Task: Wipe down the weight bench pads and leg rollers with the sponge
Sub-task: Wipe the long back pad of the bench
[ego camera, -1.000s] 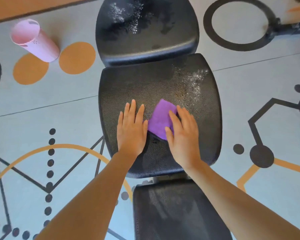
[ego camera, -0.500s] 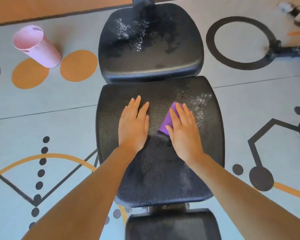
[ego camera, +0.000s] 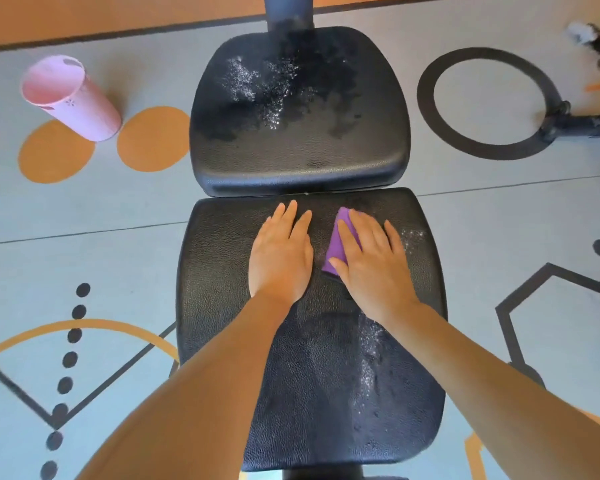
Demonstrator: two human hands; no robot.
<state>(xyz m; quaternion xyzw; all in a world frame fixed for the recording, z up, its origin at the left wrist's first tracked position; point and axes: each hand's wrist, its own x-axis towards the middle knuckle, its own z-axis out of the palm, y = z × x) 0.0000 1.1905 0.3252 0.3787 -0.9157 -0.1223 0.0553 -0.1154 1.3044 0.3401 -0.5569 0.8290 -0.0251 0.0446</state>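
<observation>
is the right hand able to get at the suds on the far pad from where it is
Probably yes. The right hand lies flat on the sponge at the far edge of the near pad, and the far pad with its suds sits just beyond, nothing between.

purple sponge (ego camera: pixel 336 247); black pads (ego camera: pixel 222 306); pink cup (ego camera: pixel 71 98)

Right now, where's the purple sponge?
In the head view, the purple sponge sits near the far edge of the nearer bench pad, pressed under the right hand, beside the left hand.
</observation>
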